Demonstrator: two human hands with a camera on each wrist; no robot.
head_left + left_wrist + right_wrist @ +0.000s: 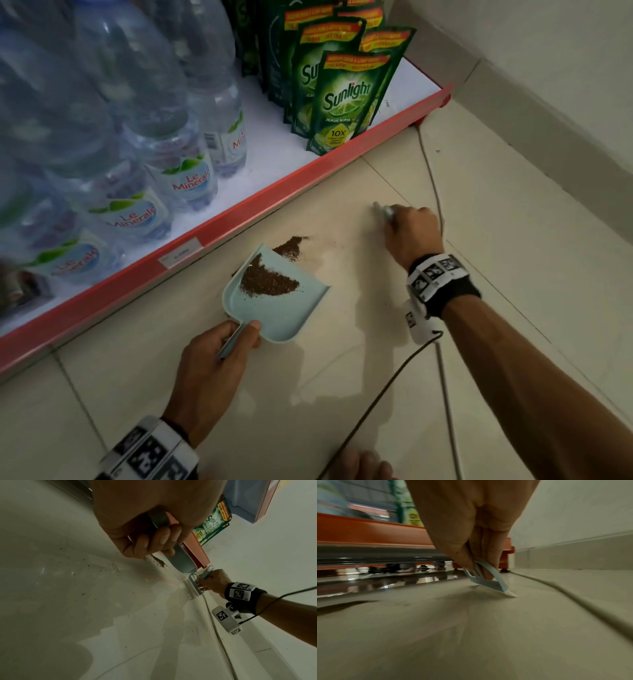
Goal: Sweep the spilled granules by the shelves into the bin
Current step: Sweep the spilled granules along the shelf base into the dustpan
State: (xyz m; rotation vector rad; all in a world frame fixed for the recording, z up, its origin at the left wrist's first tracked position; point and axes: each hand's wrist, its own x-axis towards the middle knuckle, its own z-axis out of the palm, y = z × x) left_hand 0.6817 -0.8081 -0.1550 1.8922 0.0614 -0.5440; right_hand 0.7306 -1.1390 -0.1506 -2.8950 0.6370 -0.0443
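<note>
A pale blue dustpan (284,315) lies on the tiled floor by the red shelf edge, with a heap of brown granules (269,282) inside it. More granules (290,245) lie on the floor just past its lip. My left hand (222,346) grips the dustpan's handle (180,558). To the right, my right hand (409,229) grips a small pale blue brush (488,584), whose white bristles (489,593) touch the floor. The brush (193,586) sits well right of the granules.
A low shelf with a red front edge (274,195) holds water bottles (181,171) and green Sunlight pouches (346,102). A cable (431,178) runs across the floor past my right hand. The wall and its skirting (548,144) close the right side.
</note>
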